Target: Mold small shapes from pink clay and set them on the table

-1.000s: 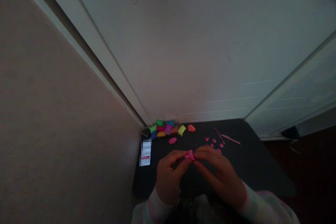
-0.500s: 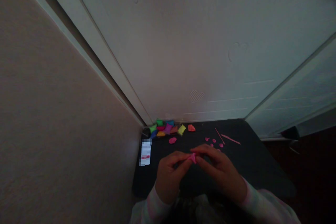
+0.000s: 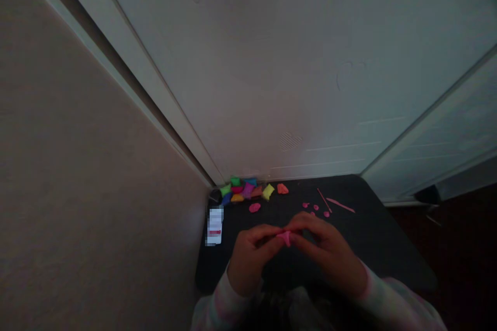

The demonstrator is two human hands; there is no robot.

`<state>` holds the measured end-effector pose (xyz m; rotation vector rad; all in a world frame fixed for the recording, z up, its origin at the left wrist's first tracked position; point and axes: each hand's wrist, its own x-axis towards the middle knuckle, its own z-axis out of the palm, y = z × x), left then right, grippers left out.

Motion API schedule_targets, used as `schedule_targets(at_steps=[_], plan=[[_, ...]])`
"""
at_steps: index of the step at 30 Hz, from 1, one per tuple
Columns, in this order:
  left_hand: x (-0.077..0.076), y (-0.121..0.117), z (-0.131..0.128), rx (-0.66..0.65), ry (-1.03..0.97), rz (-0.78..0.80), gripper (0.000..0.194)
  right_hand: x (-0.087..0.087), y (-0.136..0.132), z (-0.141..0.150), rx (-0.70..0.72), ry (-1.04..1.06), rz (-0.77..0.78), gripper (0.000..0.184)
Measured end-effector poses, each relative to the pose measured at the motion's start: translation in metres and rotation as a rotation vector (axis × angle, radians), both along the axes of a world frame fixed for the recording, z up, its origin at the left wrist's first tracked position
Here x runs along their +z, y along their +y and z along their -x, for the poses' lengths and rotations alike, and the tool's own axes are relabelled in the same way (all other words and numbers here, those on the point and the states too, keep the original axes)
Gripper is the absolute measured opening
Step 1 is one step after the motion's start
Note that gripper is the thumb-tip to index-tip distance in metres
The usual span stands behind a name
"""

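Note:
Between my fingertips, over the dark table (image 3: pixel 373 253), is a small pink piece of modelling clay (image 3: pixel 286 238). My left hand (image 3: pixel 251 256) pinches its left side, and my right hand (image 3: pixel 330 251) pinches it from the right. Both hands are closed, with the fingertips almost meeting. Past my right hand lie several small pink clay bits (image 3: pixel 316 207). A flat pink lump (image 3: pixel 254 207) rests beyond my left hand. The fingers partly cover the held piece, so its full shape is hidden.
Several colourful clay packets (image 3: pixel 247 190) lie along the back left edge, with an orange lump (image 3: pixel 282 189) beside them. A phone (image 3: pixel 215 225) sits at the left. Two thin pink sticks or tools (image 3: pixel 340 205) lie at the right. A white panel (image 3: pixel 252 88) rises behind.
The pink clay piece shows slightly wider and lower between my fingers. Both hands have shifted only a little and keep pinching it. The view has tilted slightly.

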<state>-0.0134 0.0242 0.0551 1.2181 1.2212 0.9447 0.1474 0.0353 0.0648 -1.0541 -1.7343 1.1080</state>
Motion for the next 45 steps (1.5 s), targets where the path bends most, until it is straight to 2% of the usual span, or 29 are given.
schedule_targets(at_steps=[5,9,17,23,29,45], plan=[[-0.002,0.002,-0.002,0.026,-0.158,0.132,0.013,0.001,0.001,0.001,0.007,0.005,-0.016,0.008],[-0.005,0.003,-0.002,0.029,-0.283,0.167,0.009,0.001,0.001,0.001,0.011,-0.002,-0.049,0.007],[-0.012,0.004,-0.003,0.070,-0.389,0.255,0.011,-0.004,0.000,-0.001,-0.005,-0.030,-0.118,0.006],[-0.013,0.004,0.000,0.017,-0.341,0.232,0.022,-0.004,0.001,-0.001,0.003,-0.037,-0.180,0.007],[-0.011,0.003,0.000,0.007,-0.165,0.139,0.015,-0.005,0.001,0.000,0.011,-0.038,-0.175,0.007],[-0.016,0.002,-0.006,0.057,-0.337,0.272,0.015,-0.008,0.000,0.001,0.026,-0.030,-0.171,0.006]])
